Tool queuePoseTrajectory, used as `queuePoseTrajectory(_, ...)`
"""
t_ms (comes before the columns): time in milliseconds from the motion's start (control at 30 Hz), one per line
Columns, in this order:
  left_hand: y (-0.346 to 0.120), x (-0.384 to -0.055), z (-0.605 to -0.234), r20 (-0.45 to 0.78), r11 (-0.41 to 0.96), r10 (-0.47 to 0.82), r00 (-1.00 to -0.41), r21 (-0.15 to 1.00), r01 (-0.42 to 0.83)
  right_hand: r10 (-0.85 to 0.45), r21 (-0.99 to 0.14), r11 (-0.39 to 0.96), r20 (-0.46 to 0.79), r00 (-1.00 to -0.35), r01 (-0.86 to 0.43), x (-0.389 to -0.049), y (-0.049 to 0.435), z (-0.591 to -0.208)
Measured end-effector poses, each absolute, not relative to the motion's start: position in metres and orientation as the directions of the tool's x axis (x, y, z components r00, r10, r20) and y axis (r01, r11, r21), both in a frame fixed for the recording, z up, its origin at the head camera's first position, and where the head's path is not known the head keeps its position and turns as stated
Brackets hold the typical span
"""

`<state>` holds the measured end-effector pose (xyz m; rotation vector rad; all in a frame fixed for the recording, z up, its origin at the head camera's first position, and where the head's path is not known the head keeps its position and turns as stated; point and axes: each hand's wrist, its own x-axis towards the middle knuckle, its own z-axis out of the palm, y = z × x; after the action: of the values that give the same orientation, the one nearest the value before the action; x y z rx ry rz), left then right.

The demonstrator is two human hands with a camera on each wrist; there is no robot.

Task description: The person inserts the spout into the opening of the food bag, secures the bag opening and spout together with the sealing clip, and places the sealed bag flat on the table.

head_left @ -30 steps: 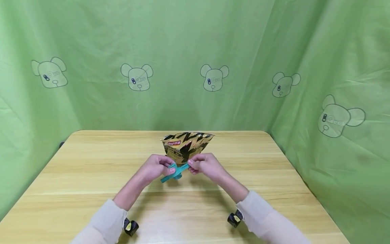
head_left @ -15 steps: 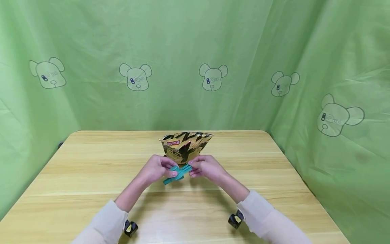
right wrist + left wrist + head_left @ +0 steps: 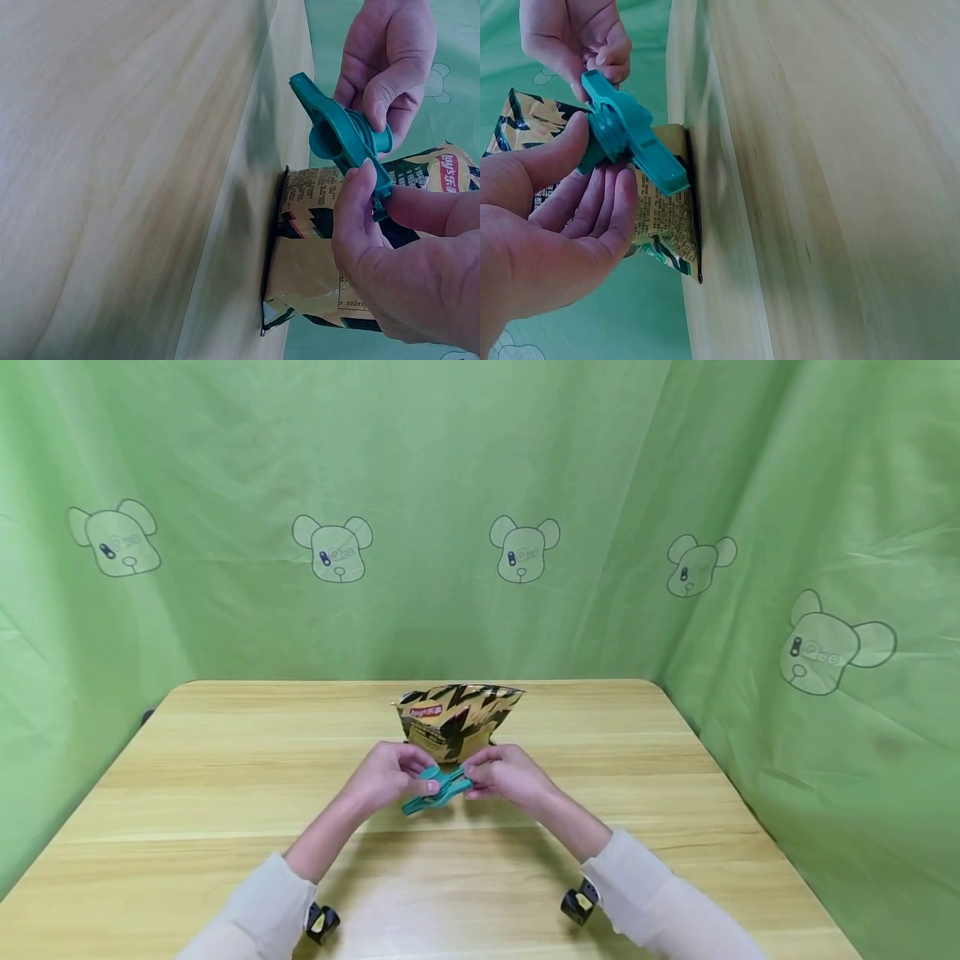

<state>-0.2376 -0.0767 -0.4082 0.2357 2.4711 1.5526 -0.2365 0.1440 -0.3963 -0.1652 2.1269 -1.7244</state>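
A teal plastic bag clip (image 3: 442, 791) with a round, ridged spout-like part in its middle is held between both hands over the table. My left hand (image 3: 385, 772) pinches the round part (image 3: 607, 135) between thumb and fingers. At the other side, my right hand (image 3: 513, 774) pinches one end of the clip (image 3: 341, 127) with thumb and index finger. Two slim bars stand slightly apart near the right fingers in the head view. Right behind the hands stands a gold and black Lay's chip bag (image 3: 453, 722), its lower part hidden by them.
The light wood table (image 3: 225, 777) spreads around the bag on all sides. A green curtain (image 3: 435, 460) with bear-head outlines hangs behind and beside it. Black wrist cameras (image 3: 322, 924) hang below both sleeves.
The clip has turned a little and shifted slightly right and nearer me; its bars show more apart by the right fingers. Both hands keep hold of it, and the chip bag has stayed put.
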Motion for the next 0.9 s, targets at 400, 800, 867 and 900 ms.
queuePoseTrajectory(400,-0.084,-0.239,-0.411,-0.095,0.465,0.230,-0.968,0.885,0.024,-0.349,-0.939,0.299,-0.274,-0.896,0.171,-0.240,0.152,-0.410)
queuePoseTrajectory(800,-0.092,-0.241,-0.411,-0.114,0.469,0.207,-0.972,0.883,-0.004,-0.345,-0.903,0.367,-0.355,-0.869,0.223,-0.247,0.163,-0.422)
queuePoseTrajectory(867,-0.092,-0.241,-0.411,-0.120,0.471,0.201,-0.972,0.882,-0.012,-0.326,-0.894,0.395,-0.351,-0.878,0.212,-0.247,0.164,-0.423)
queuePoseTrajectory(900,-0.092,-0.240,-0.411,-0.122,0.472,0.196,-0.973,0.881,-0.015,-0.317,-0.890,0.408,-0.348,-0.882,0.205,-0.248,0.164,-0.423)
